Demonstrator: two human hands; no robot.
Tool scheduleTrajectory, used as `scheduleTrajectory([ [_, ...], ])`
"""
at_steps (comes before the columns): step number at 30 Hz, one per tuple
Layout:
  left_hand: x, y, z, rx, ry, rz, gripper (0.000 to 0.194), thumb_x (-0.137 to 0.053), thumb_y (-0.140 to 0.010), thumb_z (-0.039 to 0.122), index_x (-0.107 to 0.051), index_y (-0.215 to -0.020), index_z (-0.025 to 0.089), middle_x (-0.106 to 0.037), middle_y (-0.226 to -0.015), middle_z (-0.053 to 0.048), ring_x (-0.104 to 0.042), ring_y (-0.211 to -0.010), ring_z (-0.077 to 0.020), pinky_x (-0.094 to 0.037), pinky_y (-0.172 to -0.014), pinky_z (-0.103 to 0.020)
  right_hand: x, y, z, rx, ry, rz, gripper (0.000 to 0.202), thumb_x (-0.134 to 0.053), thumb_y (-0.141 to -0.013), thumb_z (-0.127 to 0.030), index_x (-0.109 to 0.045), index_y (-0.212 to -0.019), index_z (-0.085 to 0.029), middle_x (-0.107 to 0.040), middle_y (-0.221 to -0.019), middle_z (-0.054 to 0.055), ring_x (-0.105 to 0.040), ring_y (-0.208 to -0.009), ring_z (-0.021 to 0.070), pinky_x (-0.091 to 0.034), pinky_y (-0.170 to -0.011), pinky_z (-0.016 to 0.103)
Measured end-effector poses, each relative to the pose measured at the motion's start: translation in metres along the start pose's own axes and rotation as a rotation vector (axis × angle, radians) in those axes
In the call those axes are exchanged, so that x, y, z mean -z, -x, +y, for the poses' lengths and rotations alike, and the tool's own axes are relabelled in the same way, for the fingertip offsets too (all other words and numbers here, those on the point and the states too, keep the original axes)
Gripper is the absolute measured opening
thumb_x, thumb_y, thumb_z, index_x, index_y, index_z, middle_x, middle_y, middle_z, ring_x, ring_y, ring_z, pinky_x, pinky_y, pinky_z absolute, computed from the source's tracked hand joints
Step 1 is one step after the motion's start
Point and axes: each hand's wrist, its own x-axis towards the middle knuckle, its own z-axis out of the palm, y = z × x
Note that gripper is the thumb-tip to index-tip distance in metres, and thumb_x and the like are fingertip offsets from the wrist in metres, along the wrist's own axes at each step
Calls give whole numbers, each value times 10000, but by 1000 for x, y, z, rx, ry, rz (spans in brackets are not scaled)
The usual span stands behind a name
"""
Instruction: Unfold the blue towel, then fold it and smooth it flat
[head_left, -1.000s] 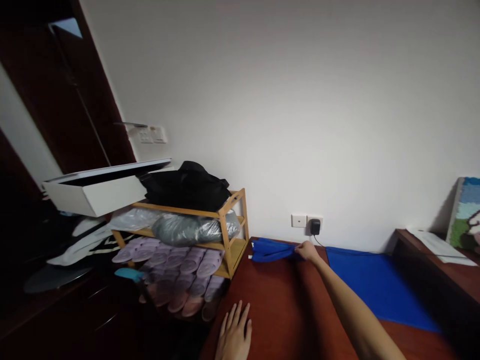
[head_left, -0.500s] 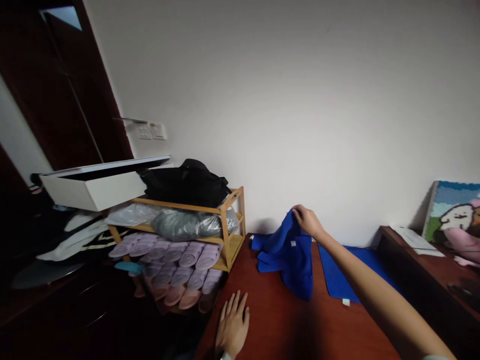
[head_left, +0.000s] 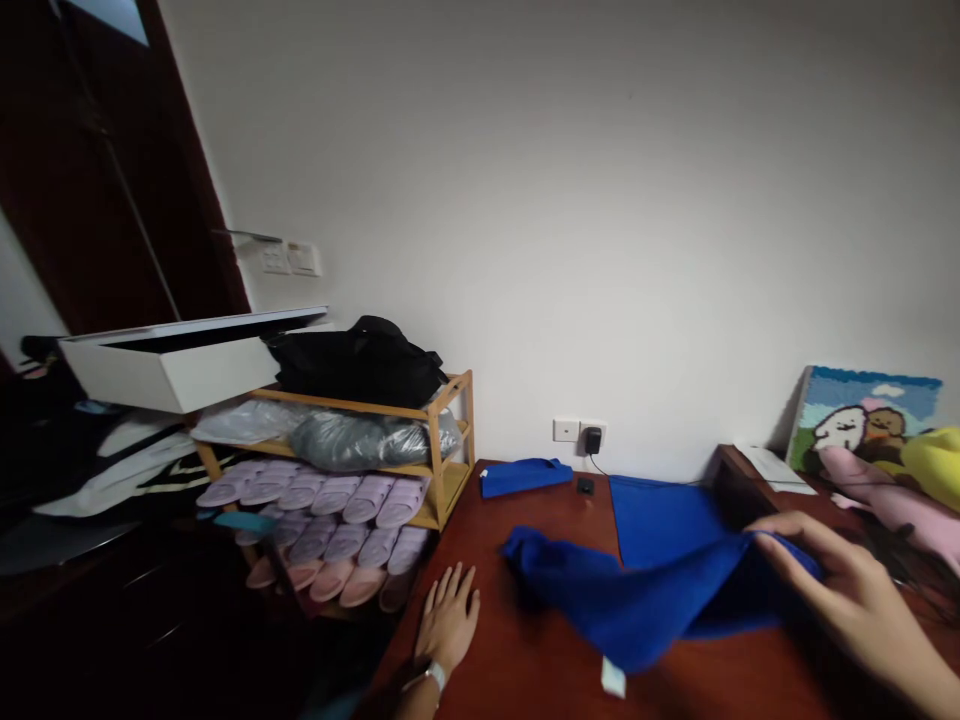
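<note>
My right hand (head_left: 836, 580) pinches a corner of a blue cloth (head_left: 637, 605), which hangs loosely over the reddish-brown table (head_left: 495, 675) and is partly blurred. A white tag (head_left: 613, 677) dangles from its lower edge. My left hand (head_left: 448, 620) lies palm down near the table's left edge, fingers apart, holding nothing. Farther back, a folded blue cloth (head_left: 525, 477) forms a narrow strip. Another blue cloth (head_left: 660, 510) is spread flat near the wall, its near part hidden behind the held cloth.
Left of the table, a wooden rack (head_left: 441, 450) bears a black bag (head_left: 360, 362), plastic-wrapped items and rows of slippers (head_left: 330, 495). A black plug (head_left: 592, 440) sits in the wall socket. On the right, a raised ledge carries a picture (head_left: 862, 415) and a pink plush toy (head_left: 877, 500).
My right hand has swung right and nearer, drawing the blue cloth off the back left and uncovering the folded strip. The view has turned slightly right. My left hand stays flat.
</note>
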Motion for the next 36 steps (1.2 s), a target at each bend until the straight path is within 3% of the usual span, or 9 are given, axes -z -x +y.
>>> scheduleTrajectory([
  [3,19,2,17,-40,198,21,488,-448,-883,368,-707,-1246,170,-672,-1363,-159,-556,-1332,-332,-344,-1177,-582,19,23,-6,-66,-2,-79,360,-597,-908,-573,-739,-907,-242,-770,-908,35,-729,-783,190,-584,-715,243],
  [6,38,9,63,-138,309,-23,448,-419,-914,399,-732,-1139,171,-733,-1208,-159,-652,-1177,-312,-465,-1091,-530,31,17,-23,-74,1,-188,372,-551,-944,-562,-745,-969,-245,-774,-990,34,-732,-903,199,-571,-811,259],
  [10,89,34,188,-297,527,-34,428,-363,-1010,460,-643,-1243,234,-676,-1282,-101,-647,-1175,-210,-524,-1034,-372,32,5,-54,-29,99,-234,349,-491,-988,-487,-740,-1037,-247,-777,-1005,32,-733,-895,191,-538,-808,266],
  [14,182,68,324,-456,1159,-27,564,-565,-956,491,-421,-1447,254,-569,-1401,-134,-610,-1222,-248,-529,-1018,-414,26,3,-92,10,360,-213,295,-507,-983,-418,-744,-1051,-256,-778,-872,31,-728,-756,184,-482,-681,249],
  [17,244,82,378,-481,1119,93,715,-772,-807,431,-430,-1406,247,-596,-1358,-130,-578,-1259,-277,-490,-1054,-439,34,1,-115,30,447,-154,285,-524,-974,-404,-750,-1037,-244,-766,-798,35,-703,-673,171,-436,-609,237],
  [20,278,87,385,-485,1052,39,571,-722,-821,293,-484,-1339,246,-658,-1275,-96,-625,-1179,-245,-504,-1013,-402,52,0,-129,69,352,-82,290,-527,-962,-408,-758,-1006,-239,-761,-781,26,-679,-630,151,-432,-587,232],
  [25,311,84,360,-550,817,80,440,-524,-777,83,-602,-1186,226,-719,-1115,-58,-667,-1038,-199,-511,-949,-340,78,5,-140,147,366,-8,289,-543,-940,-433,-764,-975,-250,-753,-745,19,-675,-612,162,-434,-576,244],
  [31,345,73,320,-539,567,-13,267,-454,-844,148,-709,-901,201,-730,-884,-21,-656,-834,-168,-499,-821,-284,117,10,-130,156,458,109,289,-557,-933,-473,-764,-990,-280,-754,-767,15,-683,-643,181,-442,-606,272],
  [36,356,75,297,-482,762,-264,341,-477,-935,327,-735,-1088,164,-758,-977,-49,-677,-925,-192,-521,-856,-291,149,21,-102,97,476,129,463,-483,-952,-653,-746,-903,-275,-725,-701,15,-641,-574,176,-401,-566,282],
])
